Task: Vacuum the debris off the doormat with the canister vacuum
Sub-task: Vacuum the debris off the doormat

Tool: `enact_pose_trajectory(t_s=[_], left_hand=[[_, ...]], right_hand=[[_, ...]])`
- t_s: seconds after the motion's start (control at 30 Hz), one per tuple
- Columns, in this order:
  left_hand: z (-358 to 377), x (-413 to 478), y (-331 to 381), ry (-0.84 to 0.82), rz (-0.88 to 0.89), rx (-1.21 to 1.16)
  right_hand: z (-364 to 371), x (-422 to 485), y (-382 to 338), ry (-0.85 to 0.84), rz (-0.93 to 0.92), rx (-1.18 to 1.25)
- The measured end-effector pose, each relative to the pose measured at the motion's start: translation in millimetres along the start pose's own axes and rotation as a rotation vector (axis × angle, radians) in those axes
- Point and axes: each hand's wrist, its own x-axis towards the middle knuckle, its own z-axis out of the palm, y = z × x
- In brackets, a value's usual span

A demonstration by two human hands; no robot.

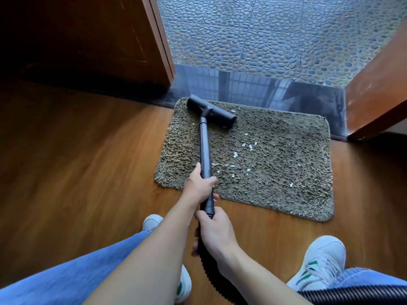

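Glossy wood floor (88, 172), shaggy rounded doormat (275, 168), white flecks (250, 146), black tubular wand (204, 150)

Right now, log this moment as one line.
left hand: grips wand | right hand: grips wand end | floor head: on doormat far-left corner | debris: mid-mat

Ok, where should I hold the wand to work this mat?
Grip the wand at its near end, from your side: left hand on the tube, right hand by the hose. It slants away down to the head on the mat.
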Motion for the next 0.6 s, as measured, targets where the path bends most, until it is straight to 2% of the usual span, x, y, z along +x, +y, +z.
enact_pose_trajectory(t_s=[0.23, 0.6], left_hand=[[-16, -7, 6, -0.012, 0.001, 0.038], [-17, -102, -52, 0.057, -0.066, 0.043]], right_hand=[[20, -8, -5, -0.019, 0.038, 0.131], [23, -82, 62, -0.039, 0.053, -0.079]])
